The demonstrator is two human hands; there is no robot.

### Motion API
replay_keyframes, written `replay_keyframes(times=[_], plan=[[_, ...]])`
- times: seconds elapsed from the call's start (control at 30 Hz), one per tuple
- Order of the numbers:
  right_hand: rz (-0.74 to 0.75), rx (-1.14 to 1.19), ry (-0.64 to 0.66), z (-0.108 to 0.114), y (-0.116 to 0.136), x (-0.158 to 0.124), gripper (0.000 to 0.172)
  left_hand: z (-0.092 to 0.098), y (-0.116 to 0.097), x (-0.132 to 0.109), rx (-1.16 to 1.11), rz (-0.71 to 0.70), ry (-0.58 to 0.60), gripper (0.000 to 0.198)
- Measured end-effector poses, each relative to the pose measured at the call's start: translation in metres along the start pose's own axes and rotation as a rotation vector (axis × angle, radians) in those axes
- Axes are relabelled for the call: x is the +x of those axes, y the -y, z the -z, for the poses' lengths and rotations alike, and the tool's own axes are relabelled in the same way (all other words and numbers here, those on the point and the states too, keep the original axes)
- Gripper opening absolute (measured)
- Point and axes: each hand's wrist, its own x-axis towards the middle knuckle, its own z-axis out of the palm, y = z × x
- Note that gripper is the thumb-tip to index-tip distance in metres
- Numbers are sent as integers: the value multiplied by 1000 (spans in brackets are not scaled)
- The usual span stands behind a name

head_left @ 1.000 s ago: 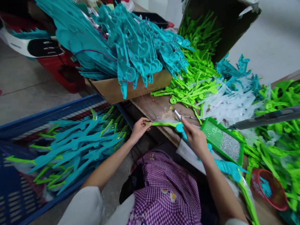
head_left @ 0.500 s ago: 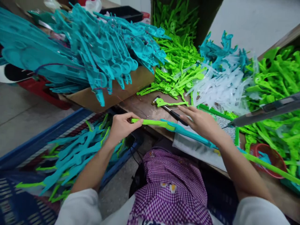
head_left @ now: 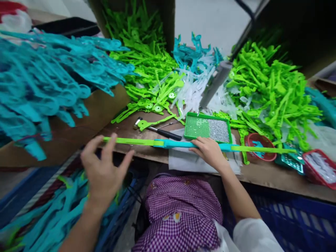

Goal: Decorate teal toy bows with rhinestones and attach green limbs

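Observation:
A long plastic piece point(head_left: 176, 144), teal in the middle with a bright green arm at each end, stretches across the front of the bench. My right hand point(head_left: 210, 151) is closed around its teal middle. Near the left green arm's tip, my left hand point(head_left: 105, 166) has its fingers spread and grips nothing; whether a fingertip touches the arm I cannot tell. Just behind the piece are a hammer point(head_left: 168, 134) with a black handle and a loose green part point(head_left: 154, 122). A green tray point(head_left: 187, 131) of small metal pins stands behind my right hand.
Teal parts point(head_left: 52, 77) overhang a carton at left. Green parts point(head_left: 147, 80) and clear strips point(head_left: 194, 89) are heaped behind. A grey screwdriver-like tool point(head_left: 215, 84) hangs over the tray. Red bowl point(head_left: 249, 140) and red box point(head_left: 321, 168) stand right; a blue crate point(head_left: 34, 187) sits lower left.
My left hand has let go of the green end and spread its fingers. My right hand has gone from outstretched fingers to gripping the teal middle. The view has turned right.

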Motion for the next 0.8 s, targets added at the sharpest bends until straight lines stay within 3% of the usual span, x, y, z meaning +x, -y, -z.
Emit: replay_keyframes(times=[0.03,0.17,0.23,0.3,0.4,0.5,0.63,0.8], plan=[[-3,11,4,0,-1,3,31,-11,-17,-7,-48,-67,17,59],[-36,68,29,3,-2,7,31,-75,-73,-11,-237,-368,346,59],[-20,159,9,9,-10,-2,40,-104,-85,-2,-273,-443,442,43],[-30,263,-49,18,-27,-20,49,-122,-88,8,-288,-469,515,32],[-137,283,-113,23,-62,-56,43,-126,-83,16,-297,-494,570,28],[-134,179,-106,10,-88,-80,34,-122,-80,17,-313,-512,577,28],[-68,-7,-147,-12,-96,-83,31,-123,-81,14,-338,-499,544,29],[-60,-46,-218,-18,-96,-73,26,-134,-83,10,-315,-482,474,27]])
